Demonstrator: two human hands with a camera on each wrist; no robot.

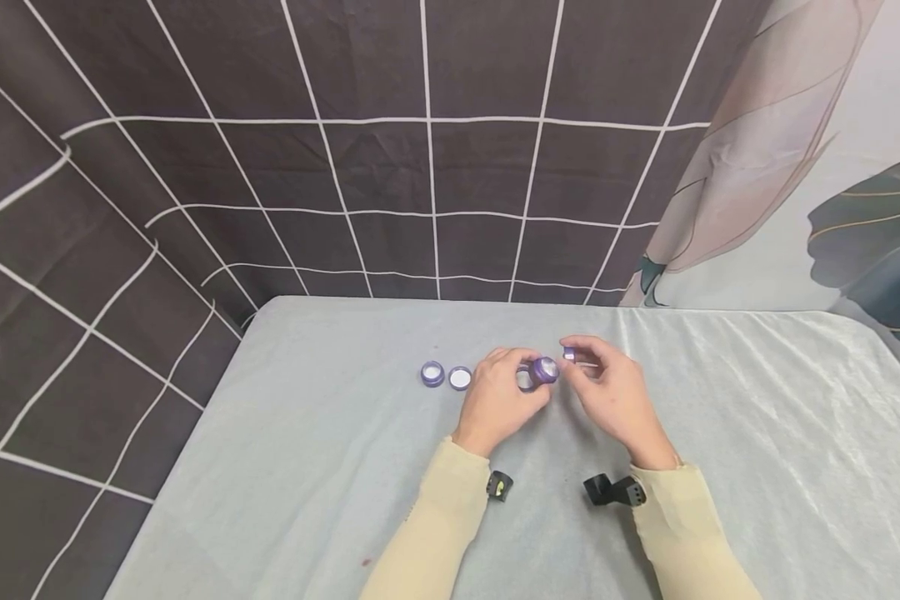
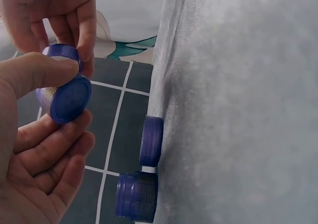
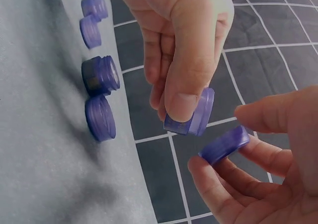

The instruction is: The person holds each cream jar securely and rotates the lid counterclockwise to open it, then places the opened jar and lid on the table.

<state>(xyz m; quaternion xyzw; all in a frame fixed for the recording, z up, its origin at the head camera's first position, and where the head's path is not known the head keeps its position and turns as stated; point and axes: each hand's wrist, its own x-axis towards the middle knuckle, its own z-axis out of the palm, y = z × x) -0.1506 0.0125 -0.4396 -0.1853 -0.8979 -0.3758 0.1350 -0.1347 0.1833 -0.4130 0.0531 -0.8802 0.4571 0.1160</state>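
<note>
Between the thumb and fingers of my left hand [image 1: 498, 396] is a small purple jar [image 1: 545, 370], held above the table, its lidless top showing in the head view. The left wrist view shows its blue-purple base. My right hand [image 1: 611, 396] holds a round purple lid [image 3: 224, 144] by its edge, close to the jar but apart from it in the right wrist view. Below the hands stand another uncovered purple jar [image 3: 101, 75] and a lid [image 3: 100, 117]. Left of my left hand sit a further jar [image 1: 432, 373] and lid [image 1: 460, 378], side by side.
A pale grey velvety cloth [image 1: 307, 467] covers the table. Behind it hangs a dark curtain [image 1: 375, 167] with white grid lines, which also runs along the left side. A leaf-patterned cloth [image 1: 757, 183] hangs at the back right. Black wrist mounts [image 1: 615, 490] sit at both cuffs.
</note>
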